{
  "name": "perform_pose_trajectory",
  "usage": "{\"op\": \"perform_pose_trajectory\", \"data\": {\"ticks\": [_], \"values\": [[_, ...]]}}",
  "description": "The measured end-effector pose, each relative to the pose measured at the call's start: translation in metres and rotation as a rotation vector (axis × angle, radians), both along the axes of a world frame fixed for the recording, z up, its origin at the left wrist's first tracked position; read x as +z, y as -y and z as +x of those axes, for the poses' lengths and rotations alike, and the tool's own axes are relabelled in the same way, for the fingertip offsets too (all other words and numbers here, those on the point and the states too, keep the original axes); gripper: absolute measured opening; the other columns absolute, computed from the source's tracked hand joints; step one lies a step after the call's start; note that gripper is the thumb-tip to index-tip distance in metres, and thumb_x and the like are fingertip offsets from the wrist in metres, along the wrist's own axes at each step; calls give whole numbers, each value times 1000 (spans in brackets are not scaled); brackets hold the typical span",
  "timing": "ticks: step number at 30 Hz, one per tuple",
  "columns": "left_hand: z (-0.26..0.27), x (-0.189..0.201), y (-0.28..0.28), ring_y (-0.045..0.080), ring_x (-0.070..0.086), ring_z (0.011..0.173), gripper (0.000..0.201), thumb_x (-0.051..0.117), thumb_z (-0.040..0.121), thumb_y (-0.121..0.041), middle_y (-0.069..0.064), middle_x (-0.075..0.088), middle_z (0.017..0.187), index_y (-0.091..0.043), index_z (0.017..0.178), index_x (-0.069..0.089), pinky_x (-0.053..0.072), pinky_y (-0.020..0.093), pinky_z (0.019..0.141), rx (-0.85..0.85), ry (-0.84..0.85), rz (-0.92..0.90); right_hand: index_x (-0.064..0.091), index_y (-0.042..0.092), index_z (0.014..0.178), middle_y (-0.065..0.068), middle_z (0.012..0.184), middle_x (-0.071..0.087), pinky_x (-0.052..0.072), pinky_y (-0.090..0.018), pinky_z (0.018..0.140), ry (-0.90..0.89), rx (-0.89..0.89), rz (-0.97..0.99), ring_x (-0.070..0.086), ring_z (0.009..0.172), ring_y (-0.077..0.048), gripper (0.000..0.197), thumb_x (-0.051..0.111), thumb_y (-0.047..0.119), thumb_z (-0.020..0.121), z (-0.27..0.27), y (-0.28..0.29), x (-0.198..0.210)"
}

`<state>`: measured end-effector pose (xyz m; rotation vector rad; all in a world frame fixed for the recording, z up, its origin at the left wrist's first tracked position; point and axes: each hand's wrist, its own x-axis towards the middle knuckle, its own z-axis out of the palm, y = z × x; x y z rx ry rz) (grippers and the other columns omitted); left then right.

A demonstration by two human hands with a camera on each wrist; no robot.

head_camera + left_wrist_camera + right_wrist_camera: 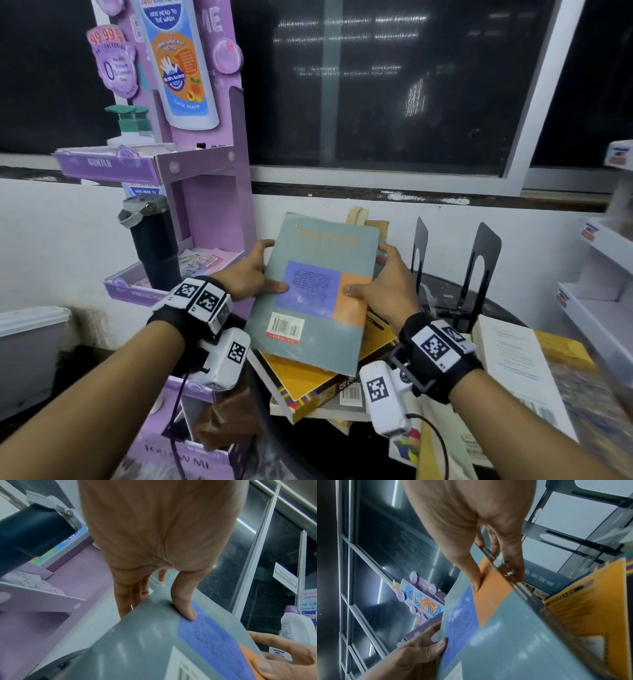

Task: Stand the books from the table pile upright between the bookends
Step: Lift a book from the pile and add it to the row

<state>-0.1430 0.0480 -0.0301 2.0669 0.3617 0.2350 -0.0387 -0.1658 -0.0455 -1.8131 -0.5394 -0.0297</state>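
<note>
A grey-green book (318,246) with a blue and orange panel and a barcode is held tilted above the table pile. My left hand (251,274) grips its left edge, thumb on the cover (187,609), fingers underneath. My right hand (380,281) grips its right edge, thumb on the orange patch (476,580). Below lies the pile, topped by a yellow-orange book (298,380). Two black metal bookends (483,270) stand on the round dark table (442,287) to the right, with nothing between them.
A purple cardboard display stand (205,192) with a black flask (154,246) rises close on the left. A white open book (513,363) and more books lie at the right. White shelving (603,260) stands at the far right, a window (394,85) behind.
</note>
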Motion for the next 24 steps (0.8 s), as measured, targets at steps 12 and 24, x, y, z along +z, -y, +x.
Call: {"op": "perform_pose_trajectory", "data": {"ticks": [12,24], "values": [[25,5,25,12,61,102,70,66,77,15,3,59,118,-14,133,35,56,26,82,-73,285,-81,25,33,145,5,120,53,54,-41,87,195,-22,22,52,110,-18,113,93,15,56,5,33,39],[36,7,46,4,66,91,54,64,84,3,5,61,116,-7,130,36,54,17,70,-37,526,-315,34,35,130,1,111,57,57,-37,77,248,82,-16,60,97,-19,83,87,23,68,17,45,37]]}}
